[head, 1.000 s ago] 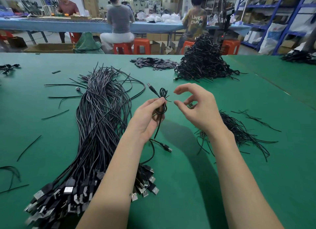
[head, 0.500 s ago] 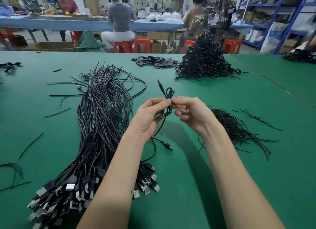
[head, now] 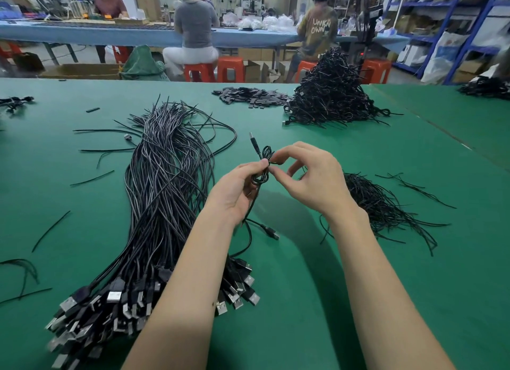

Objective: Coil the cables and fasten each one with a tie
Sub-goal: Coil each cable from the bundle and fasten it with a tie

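Observation:
My left hand point(head: 237, 188) grips a small coiled black cable point(head: 262, 173) above the green table point(head: 317, 300). One plug of it point(head: 254, 143) sticks up and the other end point(head: 271, 233) hangs down to the table. My right hand point(head: 309, 176) pinches a thin black tie point(head: 273, 162) at the coil's middle with thumb and forefinger. A long bundle of uncoiled black USB cables point(head: 162, 193) lies left of my arms. Loose black ties point(head: 383, 206) lie in a heap just right of my right wrist.
A tall heap of finished coiled cables point(head: 331, 93) stands at the back right, with a flat pile of small black parts point(head: 251, 96) beside it. Stray ties point(head: 51, 230) lie scattered at left. Several people sit at a blue bench point(head: 110, 35) beyond the table.
My right hand came in from an open pose apart from the coil and now pinches the tie at it, fingers lifted. The left hand has kept holding the coil, which rose slightly.

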Demonstrator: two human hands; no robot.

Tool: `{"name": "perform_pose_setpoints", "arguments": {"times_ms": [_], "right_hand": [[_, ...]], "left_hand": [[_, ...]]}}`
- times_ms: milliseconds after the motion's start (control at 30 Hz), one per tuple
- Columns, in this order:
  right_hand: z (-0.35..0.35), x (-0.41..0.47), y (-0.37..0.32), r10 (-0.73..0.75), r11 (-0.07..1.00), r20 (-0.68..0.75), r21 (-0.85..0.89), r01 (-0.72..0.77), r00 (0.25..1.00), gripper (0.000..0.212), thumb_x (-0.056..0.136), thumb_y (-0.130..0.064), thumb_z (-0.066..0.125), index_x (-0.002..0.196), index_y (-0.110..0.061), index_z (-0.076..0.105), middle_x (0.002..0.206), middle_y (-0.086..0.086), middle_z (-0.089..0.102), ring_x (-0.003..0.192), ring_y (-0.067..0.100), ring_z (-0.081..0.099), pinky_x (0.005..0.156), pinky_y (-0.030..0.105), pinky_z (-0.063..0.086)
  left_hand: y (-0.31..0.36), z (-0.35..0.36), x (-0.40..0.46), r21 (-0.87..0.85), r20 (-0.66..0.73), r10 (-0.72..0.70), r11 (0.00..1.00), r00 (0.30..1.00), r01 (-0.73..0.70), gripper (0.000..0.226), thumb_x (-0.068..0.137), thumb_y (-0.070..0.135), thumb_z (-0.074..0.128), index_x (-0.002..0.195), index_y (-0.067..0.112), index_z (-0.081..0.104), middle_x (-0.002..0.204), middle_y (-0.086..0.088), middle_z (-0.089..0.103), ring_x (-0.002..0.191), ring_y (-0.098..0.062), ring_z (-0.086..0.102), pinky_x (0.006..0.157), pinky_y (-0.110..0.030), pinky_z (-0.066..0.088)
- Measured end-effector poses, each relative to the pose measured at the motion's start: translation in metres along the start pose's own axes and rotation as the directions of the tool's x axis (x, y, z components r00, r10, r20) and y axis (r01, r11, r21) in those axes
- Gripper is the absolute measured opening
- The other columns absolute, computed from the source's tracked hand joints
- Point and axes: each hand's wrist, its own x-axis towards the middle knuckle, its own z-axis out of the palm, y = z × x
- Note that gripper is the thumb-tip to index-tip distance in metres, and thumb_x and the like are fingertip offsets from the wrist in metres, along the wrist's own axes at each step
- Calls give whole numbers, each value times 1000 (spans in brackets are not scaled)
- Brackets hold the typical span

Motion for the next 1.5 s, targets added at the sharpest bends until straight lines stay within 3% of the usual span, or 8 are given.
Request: {"name": "perform_pose_setpoints", "arguments": {"times_ms": [600,900,1000,1067,1100,1167,1267,1500], "right_hand": [[-2,2,8,-17,992,170,128,-5,985,31,79,-24,82,102,-38,65,102,-22,64,80,8,65,68,38,58],[5,3,-1,178,962,-18,212,-170,984,8,85,-33,81,78,-31,77,76,-18,72,67,5,69,60,22,49],[18,8,-11,601,297,362,726,-620,712,6,87,-22,78,83,-19,75,68,-8,71,56,4,65,47,14,41],[23,7,-15,572,-162,608,742,-651,550,6,89,-18,75,87,-14,71,74,-4,68,50,2,59,40,10,36],[24,6,-15,565,-130,611,730,-671,555,5,90,-19,74,90,-15,71,81,-3,69,50,2,59,40,11,36],[18,3,-11,524,330,404,716,-615,750,13,90,-21,76,102,-21,71,98,-4,72,58,8,67,48,15,43],[3,1,1,133,940,104,302,-159,986,35,84,-19,79,111,-38,66,104,-18,70,73,7,72,64,23,52],[0,-2,4,0,993,17,120,-2,1000,15,86,-39,77,100,-40,73,97,-19,69,76,8,68,63,32,53]], "left_hand": [[0,-8,1,-114,109,-144,981,984,156,8,86,13,70,87,10,62,70,0,59,45,-9,39,45,-21,33],[-2,-2,3,-73,42,11,997,999,-7,13,87,11,72,74,13,72,68,3,64,59,-9,50,59,-19,41],[-3,2,4,73,-53,341,939,938,-337,11,83,8,78,78,12,69,72,3,70,75,-9,61,77,-20,47],[-5,2,3,178,-77,446,886,892,-428,13,80,10,81,76,14,69,71,5,71,72,-5,64,75,-18,49],[-6,1,3,173,-92,423,898,901,-404,14,80,11,82,75,14,69,72,5,71,73,-6,63,75,-20,48],[-5,-1,5,88,-112,308,950,945,-299,14,80,13,81,75,14,69,73,2,70,73,-12,60,75,-24,43],[-3,-3,7,10,-113,194,981,974,-194,11,81,12,79,80,12,67,71,0,66,67,-12,52,66,-25,38],[-2,-4,5,49,-81,152,988,985,-149,10,84,16,76,88,11,68,70,2,63,64,-10,48,64,-25,35]]}}
